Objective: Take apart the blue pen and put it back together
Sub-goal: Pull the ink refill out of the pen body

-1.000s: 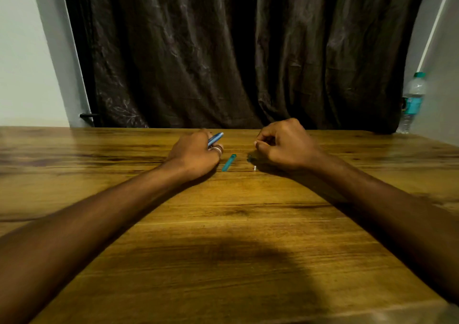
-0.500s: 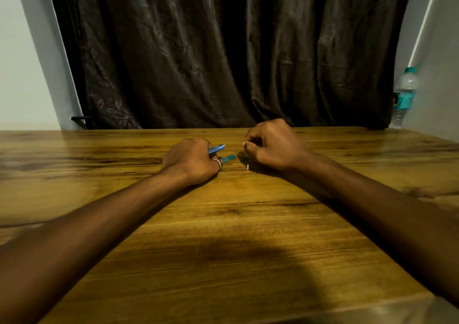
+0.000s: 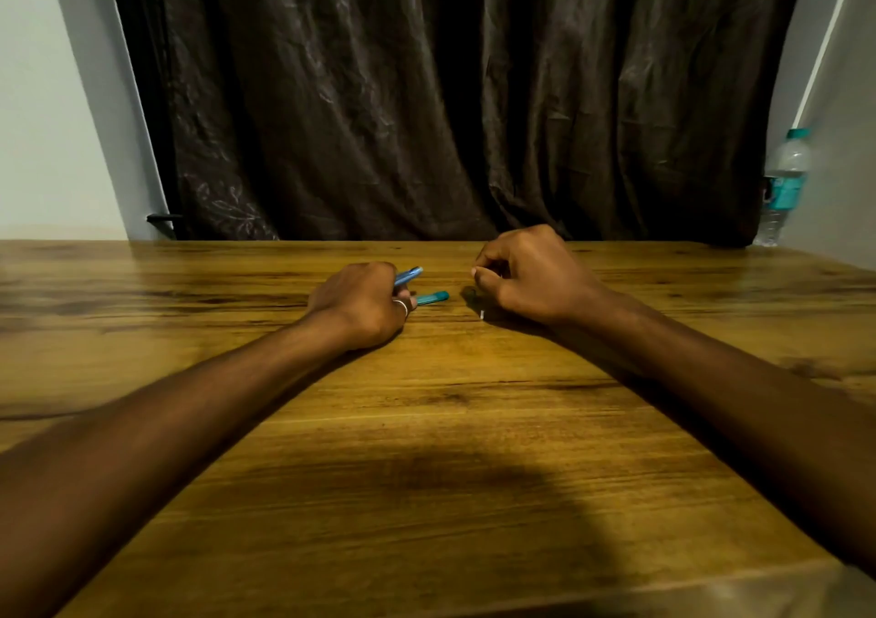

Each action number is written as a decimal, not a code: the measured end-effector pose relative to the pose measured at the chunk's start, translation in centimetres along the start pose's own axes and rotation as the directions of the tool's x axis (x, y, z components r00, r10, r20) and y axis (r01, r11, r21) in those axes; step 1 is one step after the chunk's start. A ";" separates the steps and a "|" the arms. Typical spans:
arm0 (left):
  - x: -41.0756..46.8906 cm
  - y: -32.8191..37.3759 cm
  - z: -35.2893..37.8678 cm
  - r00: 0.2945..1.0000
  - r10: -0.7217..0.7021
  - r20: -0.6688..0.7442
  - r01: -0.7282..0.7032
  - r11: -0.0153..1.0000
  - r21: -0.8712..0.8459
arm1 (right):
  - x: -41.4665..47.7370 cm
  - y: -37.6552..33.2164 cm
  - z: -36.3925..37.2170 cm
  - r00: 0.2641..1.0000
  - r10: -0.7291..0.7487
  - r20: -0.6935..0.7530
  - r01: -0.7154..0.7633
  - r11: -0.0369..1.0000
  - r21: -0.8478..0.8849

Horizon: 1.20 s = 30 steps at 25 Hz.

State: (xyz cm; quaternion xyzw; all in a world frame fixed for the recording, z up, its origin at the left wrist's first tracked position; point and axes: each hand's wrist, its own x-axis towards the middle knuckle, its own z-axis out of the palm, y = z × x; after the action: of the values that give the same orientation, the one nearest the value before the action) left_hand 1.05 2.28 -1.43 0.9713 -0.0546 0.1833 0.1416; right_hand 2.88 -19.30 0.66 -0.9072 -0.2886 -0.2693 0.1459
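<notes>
My left hand (image 3: 358, 304) rests on the wooden table (image 3: 426, 428), closed around the light blue pen barrel (image 3: 408, 275), whose end pokes out past the fingers to the right. A short teal pen piece (image 3: 432, 298) lies on the table, touching that hand's lower fingers. My right hand (image 3: 533, 276) sits a little to the right with thumb and forefinger pinched together. A thin pale pen part (image 3: 482, 315) sticks out below it and touches the table. Most of that part is hidden by the hand.
A dark brown curtain (image 3: 450, 95) hangs behind the table's far edge. A clear water bottle with a teal label (image 3: 784, 186) stands at the far right corner by the wall. A shadow falls across the near part of the table.
My left hand has slid right to meet the teal piece, which has turned from diagonal to nearly level. My right hand has stayed put. The view has shifted slightly.
</notes>
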 end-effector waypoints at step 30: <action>0.6 -1.4 -1.6 0.987 0.154 -0.042 -0.154 0.844 -0.514 | 0.8 -2.0 1.6 0.941 0.337 -0.026 -0.262 0.776 0.574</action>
State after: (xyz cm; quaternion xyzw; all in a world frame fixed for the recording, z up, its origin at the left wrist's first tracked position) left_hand 1.24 4.09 -0.11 0.8903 -0.1795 0.1725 0.3813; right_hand 2.83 -16.67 0.02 -0.8386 -0.1969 -0.2027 0.4657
